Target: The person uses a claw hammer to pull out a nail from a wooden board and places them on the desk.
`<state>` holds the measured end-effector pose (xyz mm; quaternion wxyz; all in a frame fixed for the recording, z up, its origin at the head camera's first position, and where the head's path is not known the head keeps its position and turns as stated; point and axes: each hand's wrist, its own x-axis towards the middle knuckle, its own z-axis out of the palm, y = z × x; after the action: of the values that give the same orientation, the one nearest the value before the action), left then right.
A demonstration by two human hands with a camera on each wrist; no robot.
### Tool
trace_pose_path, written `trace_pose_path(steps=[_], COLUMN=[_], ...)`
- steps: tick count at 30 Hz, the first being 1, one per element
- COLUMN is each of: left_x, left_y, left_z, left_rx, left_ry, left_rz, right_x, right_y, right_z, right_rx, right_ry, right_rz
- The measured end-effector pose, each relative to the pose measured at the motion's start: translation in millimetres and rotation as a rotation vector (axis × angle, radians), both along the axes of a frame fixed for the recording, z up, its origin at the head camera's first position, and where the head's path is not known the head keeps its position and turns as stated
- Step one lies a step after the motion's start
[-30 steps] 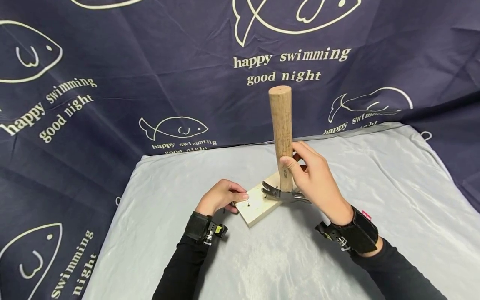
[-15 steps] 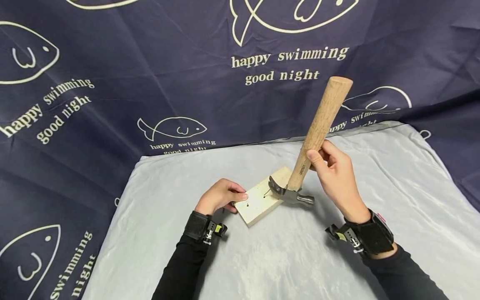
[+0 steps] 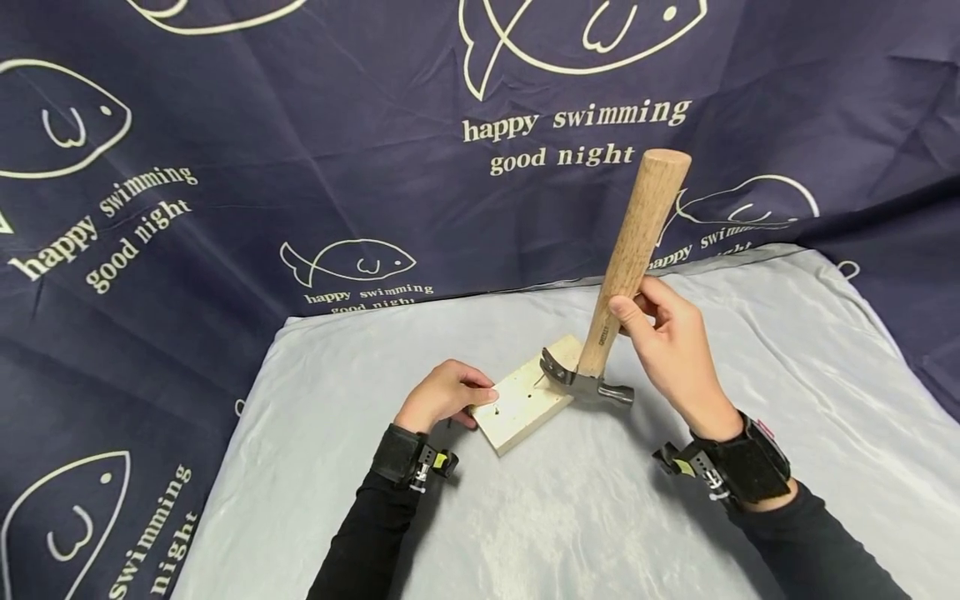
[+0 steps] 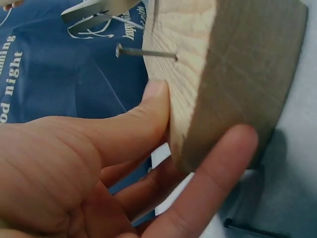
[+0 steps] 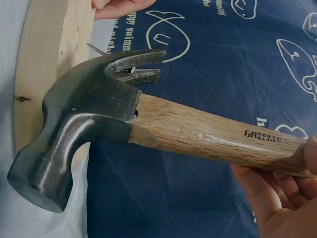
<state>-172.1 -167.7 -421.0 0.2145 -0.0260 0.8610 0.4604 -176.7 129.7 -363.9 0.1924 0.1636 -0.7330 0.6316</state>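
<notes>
My left hand (image 3: 447, 395) pinches the near-left end of a pale wooden board (image 3: 517, 417), thumb on the upper face and fingers at the end and side. A nail (image 4: 148, 52) stands in that face close to the thumb. With fingers and thumb, my right hand (image 3: 671, 350) holds a claw hammer (image 3: 633, 242) by its wooden handle, low near the head. The handle leans up and right. Caught in the claw is another nail (image 5: 96, 48), its shaft sticking out over the board; its tip looks clear of the dark hole beside it.
A loose nail (image 4: 252, 230) lies on the pale cloth-covered table (image 3: 525, 533) near the left hand. Dark blue printed fabric (image 3: 420, 167) hangs behind the table and at both sides.
The hammer handle has tipped from upright toward the right, and my right hand moved right with it. The claw rose off the board, drawing its nail away from the hole. My left hand stayed.
</notes>
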Motion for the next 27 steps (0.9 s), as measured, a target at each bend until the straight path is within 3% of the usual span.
trace_pose_path(steps=[7,10,17,22,27], left_x=[0.1,0.9,1.7,4.5,9.2], left_y=[5,10,22,34,46], left_z=[6.6,12.9,23.5,23.3,27.9], left_rx=[-0.206,-0.253,-0.16,-0.096,-0.088], left_ry=[0.142,0.204,0.373,0.503,0.572], left_rz=[-0.065,-0.065,-0.054,-0.172,-0.257], right_x=[1.4,2.3,6.0,9.9,13.2], right_y=[0,1,0,-3,-5], right_z=[9.8,13.3,21.1,24.9,27.9], right_rx=[0.015,0.028,0.035,0.026,0.009], right_ry=[0.029,0.047,0.075,0.093,0.1], right_rz=[-0.004,-0.002,-0.012,-0.004,-0.005])
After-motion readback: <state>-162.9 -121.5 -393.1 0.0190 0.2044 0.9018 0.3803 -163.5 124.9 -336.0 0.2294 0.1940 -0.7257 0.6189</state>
